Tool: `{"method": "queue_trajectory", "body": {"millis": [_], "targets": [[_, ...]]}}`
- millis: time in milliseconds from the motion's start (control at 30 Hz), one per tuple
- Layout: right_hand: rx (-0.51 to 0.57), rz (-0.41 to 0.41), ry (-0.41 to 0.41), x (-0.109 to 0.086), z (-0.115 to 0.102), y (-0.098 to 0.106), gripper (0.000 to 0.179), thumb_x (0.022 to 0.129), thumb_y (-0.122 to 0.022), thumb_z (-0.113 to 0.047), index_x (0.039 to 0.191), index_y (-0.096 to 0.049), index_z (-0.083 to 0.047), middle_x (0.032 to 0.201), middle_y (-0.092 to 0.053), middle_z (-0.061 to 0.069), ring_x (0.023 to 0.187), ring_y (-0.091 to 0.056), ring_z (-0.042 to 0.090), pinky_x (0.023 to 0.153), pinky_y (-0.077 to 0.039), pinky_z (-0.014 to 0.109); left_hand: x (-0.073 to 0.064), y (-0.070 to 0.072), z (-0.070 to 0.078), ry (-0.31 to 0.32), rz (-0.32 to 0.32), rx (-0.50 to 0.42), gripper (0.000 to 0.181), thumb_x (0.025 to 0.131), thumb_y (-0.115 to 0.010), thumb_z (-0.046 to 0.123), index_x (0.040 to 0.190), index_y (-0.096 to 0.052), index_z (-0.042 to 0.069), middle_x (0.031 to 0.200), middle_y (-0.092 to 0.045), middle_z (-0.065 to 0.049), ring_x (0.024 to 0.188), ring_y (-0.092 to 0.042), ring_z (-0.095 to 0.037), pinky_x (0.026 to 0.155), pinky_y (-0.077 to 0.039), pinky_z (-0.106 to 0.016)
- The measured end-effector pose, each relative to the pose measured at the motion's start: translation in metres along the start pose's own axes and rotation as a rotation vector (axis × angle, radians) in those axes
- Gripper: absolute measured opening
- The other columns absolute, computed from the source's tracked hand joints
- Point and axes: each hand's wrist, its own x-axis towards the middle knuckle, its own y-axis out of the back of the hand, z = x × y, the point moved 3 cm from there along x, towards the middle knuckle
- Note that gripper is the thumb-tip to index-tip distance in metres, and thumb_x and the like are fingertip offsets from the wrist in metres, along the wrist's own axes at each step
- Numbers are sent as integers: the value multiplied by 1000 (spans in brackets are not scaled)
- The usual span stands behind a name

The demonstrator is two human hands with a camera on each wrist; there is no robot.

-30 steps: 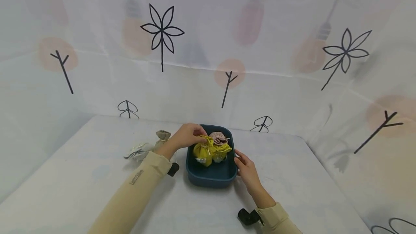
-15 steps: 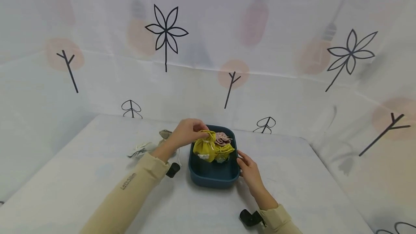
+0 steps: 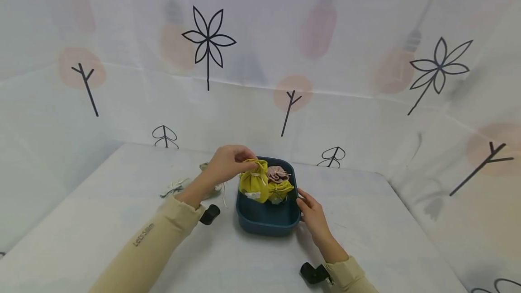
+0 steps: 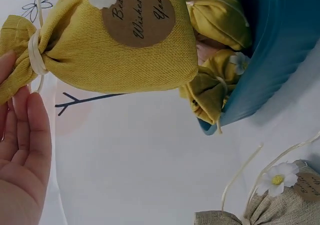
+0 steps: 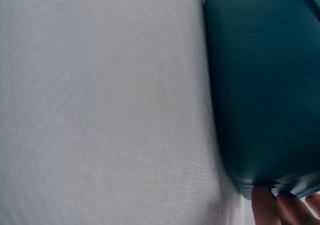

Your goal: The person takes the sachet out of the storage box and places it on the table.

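My left hand (image 3: 228,164) pinches the gathered neck of a yellow drawstring pouch (image 3: 254,186), raised over the left side of a blue bin (image 3: 266,229). In the left wrist view, this pouch (image 4: 125,60) carries a white flower and a round brown label with lettering. Inside the bin are another yellow pouch (image 3: 280,190) and a dusty-pink pouch (image 3: 278,174). More yellow cloth (image 4: 217,20) shows there in the left wrist view. My right hand (image 3: 313,214) rests against the bin's right side, its fingertips (image 5: 265,205) touching the outer wall in the right wrist view.
Left of the bin, partly behind my left arm, lie pale pouches (image 3: 177,186). One beige pouch (image 4: 280,205) has a white flower and loose cords. A white cloth covers the table (image 3: 386,229), with a patterned white sheet (image 3: 244,116) hanging behind it.
My left hand has lifted the yellow pouch from among the others in the bin and drawn it slightly left. The right hand stays at the bin's side.
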Motion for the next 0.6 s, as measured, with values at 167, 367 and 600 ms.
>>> {"method": "queue_trajectory", "body": {"millis": [167,367,600], "targets": [[-1,2,2,0,-1,-1,42,100,-43,-15,140,-39,-4,133,-44,26,118,-47,36,80,-51,40,-8,9,2,33,23,-16,15,83,-72,23,94,-70,13,88,-67,5,80,-61,-12,74,-51,-30],[-4,-2,-7,-1,-1,-1,42,100,-42,-14,141,-38,-4,134,-43,26,119,-46,37,82,-50,42,-16,19,1,33,39,-14,15,83,-72,25,94,-70,15,88,-66,5,80,-61,-12,76,-50,-32],[-4,-5,-10,0,-1,0,42,100,-42,-14,141,-38,-4,134,-44,26,119,-46,36,79,-51,39,-29,31,-3,90,69,-9,14,83,-72,26,92,-69,16,88,-66,5,81,-61,-13,76,-50,-33]]}}
